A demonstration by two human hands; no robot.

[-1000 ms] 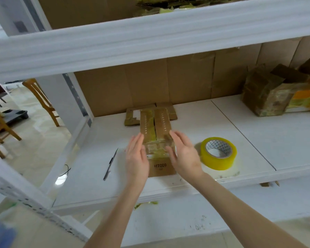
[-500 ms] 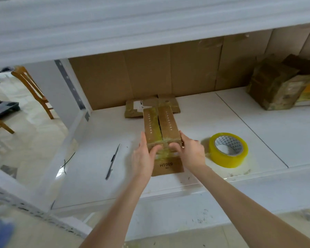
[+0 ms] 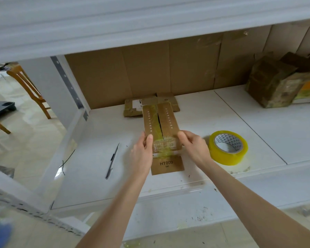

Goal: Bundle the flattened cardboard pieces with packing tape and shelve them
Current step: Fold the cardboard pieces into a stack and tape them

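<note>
A taped bundle of flattened cardboard pieces [image 3: 161, 122] lies lengthwise on the white shelf [image 3: 213, 113], with clear tape wound round its near part. My left hand [image 3: 143, 151] grips its left edge, thumb on top. My right hand [image 3: 193, 147] grips the right edge the same way. A flat cardboard piece printed HT009 [image 3: 166, 165] sticks out from under the bundle towards me. A yellow roll of packing tape [image 3: 228, 147] lies flat on the shelf just right of my right hand.
A pen-like tool [image 3: 112, 161] lies on the shelf left of my hands. Another flat taped cardboard piece [image 3: 132, 109] sits behind the bundle by the cardboard back wall. Taped cardboard bundles [image 3: 274, 86] fill the far right. Wooden chairs [image 3: 30, 88] stand at left.
My hands went from lying flat along the bundle's sides to gripping its edges with thumbs on top. The view moved closer under the upper shelf.
</note>
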